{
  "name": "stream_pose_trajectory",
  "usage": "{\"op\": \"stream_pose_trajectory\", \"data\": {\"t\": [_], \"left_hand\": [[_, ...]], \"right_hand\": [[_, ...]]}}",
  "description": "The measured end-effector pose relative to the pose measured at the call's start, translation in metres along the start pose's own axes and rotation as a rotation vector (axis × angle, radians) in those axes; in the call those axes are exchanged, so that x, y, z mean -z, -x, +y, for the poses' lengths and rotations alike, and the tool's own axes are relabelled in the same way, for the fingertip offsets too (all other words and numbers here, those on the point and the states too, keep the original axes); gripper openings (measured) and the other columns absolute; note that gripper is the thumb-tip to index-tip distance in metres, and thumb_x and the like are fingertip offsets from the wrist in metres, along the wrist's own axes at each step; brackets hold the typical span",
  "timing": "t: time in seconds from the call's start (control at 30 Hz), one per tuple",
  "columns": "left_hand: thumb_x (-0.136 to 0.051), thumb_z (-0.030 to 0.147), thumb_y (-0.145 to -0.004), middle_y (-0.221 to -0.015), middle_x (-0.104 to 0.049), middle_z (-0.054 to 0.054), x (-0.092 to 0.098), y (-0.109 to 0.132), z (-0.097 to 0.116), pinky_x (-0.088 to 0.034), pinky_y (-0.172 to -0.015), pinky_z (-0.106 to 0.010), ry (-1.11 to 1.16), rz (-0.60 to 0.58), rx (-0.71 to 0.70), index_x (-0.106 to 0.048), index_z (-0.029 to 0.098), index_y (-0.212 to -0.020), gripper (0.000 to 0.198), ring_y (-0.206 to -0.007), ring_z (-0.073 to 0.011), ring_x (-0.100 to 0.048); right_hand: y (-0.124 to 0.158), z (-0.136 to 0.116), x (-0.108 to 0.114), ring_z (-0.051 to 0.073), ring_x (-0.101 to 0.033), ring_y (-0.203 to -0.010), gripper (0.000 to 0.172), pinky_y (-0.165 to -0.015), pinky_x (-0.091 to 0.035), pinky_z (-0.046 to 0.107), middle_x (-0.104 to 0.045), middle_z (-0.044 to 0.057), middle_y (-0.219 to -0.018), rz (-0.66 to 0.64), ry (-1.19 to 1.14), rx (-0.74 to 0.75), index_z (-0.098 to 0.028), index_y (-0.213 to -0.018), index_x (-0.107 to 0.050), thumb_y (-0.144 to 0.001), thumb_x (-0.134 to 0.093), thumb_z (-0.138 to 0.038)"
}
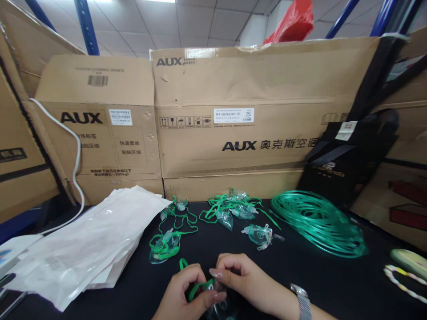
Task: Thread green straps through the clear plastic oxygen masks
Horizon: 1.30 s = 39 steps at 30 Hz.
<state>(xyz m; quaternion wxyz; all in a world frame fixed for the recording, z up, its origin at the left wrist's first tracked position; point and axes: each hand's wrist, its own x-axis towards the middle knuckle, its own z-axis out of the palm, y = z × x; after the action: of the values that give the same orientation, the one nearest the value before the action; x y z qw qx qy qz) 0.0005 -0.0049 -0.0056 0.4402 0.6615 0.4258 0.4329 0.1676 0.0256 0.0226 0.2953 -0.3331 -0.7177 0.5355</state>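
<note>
Low in the middle of the head view, both my hands meet over a clear oxygen mask (223,306) with a green elastic strap (196,290). My left hand (188,291) pinches the mask's edge and the strap between thumb and fingers. From the right, my right hand (238,271) is closed with thumb against fingers at the same edge; the strap's end lies by its fingertips. The mask's lower part is cut off by the frame. Just beyond lie a mask with a green strap (167,244) and a mask without a visible strap (258,235).
A pile of strapped masks (233,209) lies farther back. Coiled green tubing (320,224) sits at right, near a beaded loop (405,282). White plastic bags (90,240) are stacked at left. Cardboard boxes (260,169) and a black bag (328,164) stand behind.
</note>
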Motion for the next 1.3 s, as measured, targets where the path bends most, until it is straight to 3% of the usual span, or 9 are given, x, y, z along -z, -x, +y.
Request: {"op": "stream_pose_trajectory", "data": {"t": [0.67,1.3], "left_hand": [[-0.056,0.053,-0.067,-0.051,-0.029,0.007,-0.0025,-0.0001,-0.0058,-0.021,-0.047,-0.021,-0.012,0.021,0.006,-0.031,0.021,-0.052,0.043,-0.049,-0.0097,-0.025],[-0.061,0.052,-0.064,-0.051,-0.03,0.008,-0.0032,0.0,-0.0052,-0.021,-0.047,-0.021,0.008,0.041,-0.007,-0.033,0.02,-0.05,0.044,-0.048,-0.0089,-0.026]], "right_hand": [[-0.0008,0.0001,0.0001,0.01,-0.045,-0.06,0.037,-0.059,-0.035,0.023,-0.051,-0.001,-0.062,0.004,0.04,-0.014,-0.012,-0.063,-0.057,-0.076,-0.053,-0.046],[-0.0003,-0.003,-0.0014,0.011,-0.049,-0.06,0.039,-0.058,-0.038,0.023,-0.053,-0.001,-0.063,-0.007,-0.037,-0.009,-0.013,-0.062,-0.057,-0.073,-0.054,-0.051]]}}
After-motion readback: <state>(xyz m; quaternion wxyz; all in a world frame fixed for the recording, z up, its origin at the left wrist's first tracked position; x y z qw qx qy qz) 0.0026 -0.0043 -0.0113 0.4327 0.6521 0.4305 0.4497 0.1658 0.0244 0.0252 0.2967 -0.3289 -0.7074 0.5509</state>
